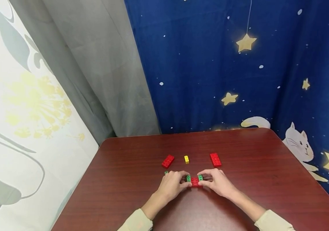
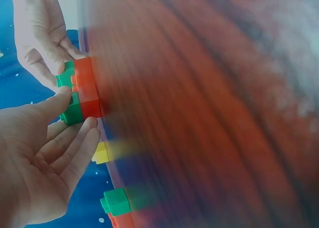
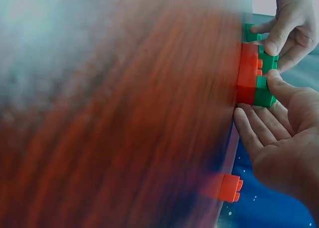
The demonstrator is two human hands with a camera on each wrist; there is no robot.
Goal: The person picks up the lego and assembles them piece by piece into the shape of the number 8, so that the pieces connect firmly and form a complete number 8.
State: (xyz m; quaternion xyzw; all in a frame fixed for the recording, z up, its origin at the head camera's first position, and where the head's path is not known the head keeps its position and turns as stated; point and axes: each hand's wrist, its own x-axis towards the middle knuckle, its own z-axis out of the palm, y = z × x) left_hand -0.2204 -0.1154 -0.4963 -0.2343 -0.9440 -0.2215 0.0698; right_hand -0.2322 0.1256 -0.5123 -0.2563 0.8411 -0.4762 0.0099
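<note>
In the head view, a red toy building brick (image 1: pixel 194 182) lies on the table between the two hands, its studs showing in the middle. One small green brick (image 1: pixel 188 178) stands on its left end, and my left hand (image 1: pixel 170 185) pinches it between thumb and fingers. At the other end, a second green brick (image 1: pixel 200 177) is pinched by my right hand (image 1: pixel 219 183). Both wrist views show the green pieces on top of the red brick (image 2: pixel 89 88), with red studs between them. Whether they are fully pressed down, I cannot tell.
Behind the hands lie a red brick (image 1: pixel 168 161), a small yellow brick (image 1: pixel 186 159) and another red brick (image 1: pixel 215 159). A further green brick (image 1: pixel 166 172) is partly hidden behind the left hand. The brown table (image 1: pixel 129 154) ends at curtains (image 1: pixel 210 64).
</note>
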